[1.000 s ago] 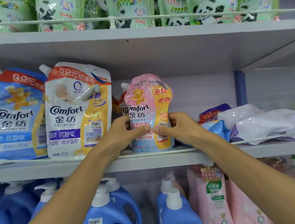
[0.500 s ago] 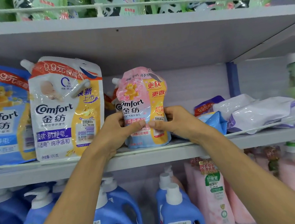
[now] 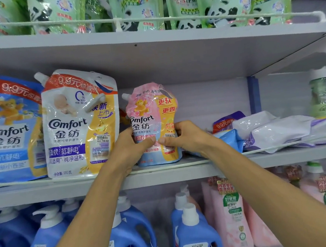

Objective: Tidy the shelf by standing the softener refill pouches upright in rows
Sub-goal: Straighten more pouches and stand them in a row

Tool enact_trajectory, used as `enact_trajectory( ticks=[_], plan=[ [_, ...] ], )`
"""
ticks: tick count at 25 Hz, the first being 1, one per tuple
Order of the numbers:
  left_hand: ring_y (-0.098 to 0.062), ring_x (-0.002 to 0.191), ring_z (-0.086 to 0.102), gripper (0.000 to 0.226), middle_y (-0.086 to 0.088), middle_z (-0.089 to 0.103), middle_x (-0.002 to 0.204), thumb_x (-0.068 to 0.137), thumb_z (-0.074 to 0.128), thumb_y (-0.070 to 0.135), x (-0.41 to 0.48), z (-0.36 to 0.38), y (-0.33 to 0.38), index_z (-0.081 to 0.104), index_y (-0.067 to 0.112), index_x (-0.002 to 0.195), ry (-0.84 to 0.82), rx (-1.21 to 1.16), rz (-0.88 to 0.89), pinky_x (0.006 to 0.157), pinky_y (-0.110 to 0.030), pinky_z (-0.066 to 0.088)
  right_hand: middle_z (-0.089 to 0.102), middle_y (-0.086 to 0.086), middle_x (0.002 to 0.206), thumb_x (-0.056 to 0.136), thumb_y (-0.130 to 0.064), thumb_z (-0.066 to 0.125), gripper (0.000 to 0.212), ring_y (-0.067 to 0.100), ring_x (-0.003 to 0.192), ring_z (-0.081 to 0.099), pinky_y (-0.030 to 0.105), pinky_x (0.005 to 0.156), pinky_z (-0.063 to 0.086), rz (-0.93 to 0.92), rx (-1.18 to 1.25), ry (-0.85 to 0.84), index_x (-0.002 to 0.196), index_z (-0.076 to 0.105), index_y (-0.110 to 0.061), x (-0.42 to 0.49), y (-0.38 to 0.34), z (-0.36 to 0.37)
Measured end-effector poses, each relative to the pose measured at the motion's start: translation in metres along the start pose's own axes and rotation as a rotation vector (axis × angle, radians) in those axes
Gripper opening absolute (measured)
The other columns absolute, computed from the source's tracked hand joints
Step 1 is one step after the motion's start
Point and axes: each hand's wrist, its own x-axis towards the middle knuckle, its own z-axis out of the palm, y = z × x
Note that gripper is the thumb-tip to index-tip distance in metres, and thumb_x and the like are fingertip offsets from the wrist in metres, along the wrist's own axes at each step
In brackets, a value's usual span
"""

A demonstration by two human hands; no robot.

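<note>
On the lowest shelf, nearest the camera, blue pump bottles (image 3: pixel 131 233) stand left of pink bottles (image 3: pixel 231 215). Above them, two bare arms reach to the middle shelf (image 3: pixel 162 177), where the left hand (image 3: pixel 129 145) and right hand (image 3: pixel 186 137) grip a small pink softener pouch (image 3: pixel 151 112) from either side, thumbs pressed to its front. It stands upright at the shelf's near edge. Just left of it stand a white pouch (image 3: pixel 78 126) and a blue pouch (image 3: pixel 8 131). To its right, several fallen pouches (image 3: pixel 275 128) lie flat in a heap. Green panda pouches (image 3: pixel 188 4) line the top shelf.
</note>
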Motion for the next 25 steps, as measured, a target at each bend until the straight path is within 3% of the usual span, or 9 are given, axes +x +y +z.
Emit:
enact_trajectory(
  ticks=[6,9,14,16,18,19,21,22,25],
  plan=[
    [-0.022,0.102,0.071,0.047,-0.004,0.072,0.124,0.091,0.080,0.016,0.001,0.001,0.003,0.061,0.014,0.134,0.076,0.083,-0.060,0.072,-0.031,0.058,0.077,-0.004,0.120,0.068,-0.051,0.090,0.066,0.020,0.111,0.073,0.046,0.103,0.056,-0.008,0.000,0.010,0.123,0.073,-0.019,0.009,0.007,0.013],
    [-0.020,0.101,0.070,0.045,-0.005,0.071,0.127,0.092,0.079,0.016,-0.006,0.002,0.013,0.060,0.013,0.133,0.059,0.098,-0.095,0.070,-0.029,0.056,0.075,0.000,0.126,0.082,-0.038,0.086,0.052,0.021,0.113,0.071,0.045,0.104,0.056,-0.004,-0.036,0.009,0.127,0.070,-0.018,0.005,0.001,0.010],
    [-0.010,0.084,0.062,0.009,-0.003,0.068,0.110,0.101,0.069,0.022,-0.022,0.001,0.059,0.060,0.020,0.104,-0.094,0.388,-0.208,0.066,-0.026,0.048,0.072,0.000,0.125,0.092,-0.037,0.077,0.046,0.020,0.108,0.068,0.031,0.096,0.053,-0.036,-0.239,-0.048,0.131,0.066,-0.016,-0.007,-0.020,-0.001],
    [-0.016,0.091,0.062,0.017,-0.003,0.066,0.111,0.102,0.067,0.034,-0.026,-0.006,0.079,0.060,0.021,0.107,-0.187,0.591,-0.274,0.078,-0.034,0.056,0.071,-0.008,0.106,0.095,-0.041,0.071,0.038,0.016,0.092,0.061,0.026,0.082,0.047,-0.082,-0.443,-0.084,0.127,0.065,-0.019,-0.013,-0.030,-0.010],
    [-0.021,0.100,0.062,0.028,-0.002,0.066,0.112,0.101,0.065,0.045,-0.028,-0.011,0.094,0.059,0.021,0.113,-0.259,0.783,-0.284,0.093,-0.043,0.058,0.055,-0.016,0.082,0.099,-0.044,0.065,0.026,0.011,0.077,0.053,0.023,0.069,0.040,-0.090,-0.614,-0.097,0.115,0.060,-0.025,-0.020,-0.041,-0.018],
    [-0.020,0.098,0.061,0.030,0.000,0.065,0.108,0.101,0.062,0.049,-0.030,-0.011,0.100,0.059,0.022,0.113,-0.301,0.884,-0.248,0.091,-0.041,0.055,0.053,-0.016,0.082,0.101,-0.046,0.062,0.027,0.012,0.078,0.052,0.023,0.070,0.040,-0.083,-0.667,-0.117,0.117,0.058,-0.025,-0.022,-0.046,-0.019],
    [-0.017,0.095,0.061,0.036,-0.001,0.065,0.106,0.103,0.053,0.055,-0.036,-0.006,0.112,0.061,0.021,0.112,-0.393,1.112,-0.140,0.087,-0.035,0.050,0.064,-0.007,0.104,0.101,-0.052,0.057,0.044,0.019,0.091,0.055,0.030,0.081,0.043,-0.095,-0.780,-0.179,0.132,0.058,-0.021,-0.027,-0.055,-0.021],
    [-0.020,0.103,0.062,0.047,-0.004,0.066,0.114,0.103,0.048,0.060,-0.039,-0.002,0.117,0.062,0.018,0.120,-0.432,1.210,-0.096,0.091,-0.035,0.050,0.066,-0.001,0.114,0.100,-0.056,0.055,0.051,0.022,0.096,0.056,0.033,0.084,0.044,-0.098,-0.847,-0.199,0.137,0.056,-0.021,-0.029,-0.059,-0.021],
    [-0.028,0.131,0.056,0.080,-0.009,0.059,0.147,0.100,0.033,0.072,-0.042,0.006,0.124,0.051,0.011,0.149,-0.514,1.335,-0.061,0.111,-0.040,0.045,0.064,0.003,0.116,0.098,-0.066,0.049,0.061,0.028,0.106,0.060,0.037,0.088,0.047,-0.084,-0.972,-0.251,0.137,0.055,-0.019,-0.044,-0.067,-0.025]
  ],
)
